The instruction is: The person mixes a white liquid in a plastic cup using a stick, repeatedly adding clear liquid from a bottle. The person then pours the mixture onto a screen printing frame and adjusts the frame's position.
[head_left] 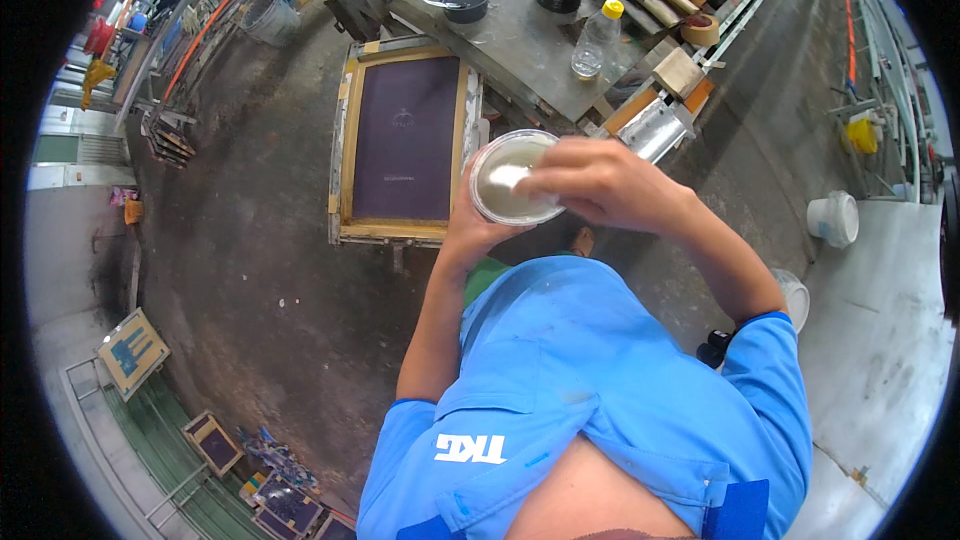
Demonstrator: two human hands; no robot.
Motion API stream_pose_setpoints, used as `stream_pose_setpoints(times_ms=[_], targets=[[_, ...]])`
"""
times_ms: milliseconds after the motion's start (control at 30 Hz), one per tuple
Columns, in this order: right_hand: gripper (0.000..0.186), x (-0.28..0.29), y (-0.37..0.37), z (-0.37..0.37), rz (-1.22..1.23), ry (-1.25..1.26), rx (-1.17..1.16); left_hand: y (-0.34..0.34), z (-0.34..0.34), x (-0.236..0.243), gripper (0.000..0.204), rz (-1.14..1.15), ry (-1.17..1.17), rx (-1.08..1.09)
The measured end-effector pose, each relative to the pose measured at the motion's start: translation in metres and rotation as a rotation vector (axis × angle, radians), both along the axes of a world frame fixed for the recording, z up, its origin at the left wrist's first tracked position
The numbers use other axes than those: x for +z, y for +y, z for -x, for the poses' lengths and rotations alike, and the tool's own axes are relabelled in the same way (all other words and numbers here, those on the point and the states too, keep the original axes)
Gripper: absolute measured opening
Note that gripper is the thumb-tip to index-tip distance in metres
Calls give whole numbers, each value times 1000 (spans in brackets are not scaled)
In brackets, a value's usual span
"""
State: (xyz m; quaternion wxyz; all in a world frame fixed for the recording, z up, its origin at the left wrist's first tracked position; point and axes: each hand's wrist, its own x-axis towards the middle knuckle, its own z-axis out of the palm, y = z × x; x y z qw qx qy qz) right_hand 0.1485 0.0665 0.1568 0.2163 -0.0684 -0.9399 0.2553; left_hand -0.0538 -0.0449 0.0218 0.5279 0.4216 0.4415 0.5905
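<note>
A framed dark screen (402, 145) sits left of the left hand (467, 228), which clasps a round tub (480, 186) near the desk (522, 52). The right hand (612, 178) curls over its opening; blur hides whether it grips anything.

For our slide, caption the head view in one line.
Left hand holds a round tub, right hand over its opening, a framed purple panel at left.
</note>
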Motion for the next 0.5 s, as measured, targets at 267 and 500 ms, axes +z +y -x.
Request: stream_pose_setpoints(times_ms=[267,500], targets=[[31,28,23,-18,-102,-29,-99,-1,6,4,116,-27,-15,-52],[36,6,-2,-14,-31,-49,172,3,8,1,114,-33,24,-57]])
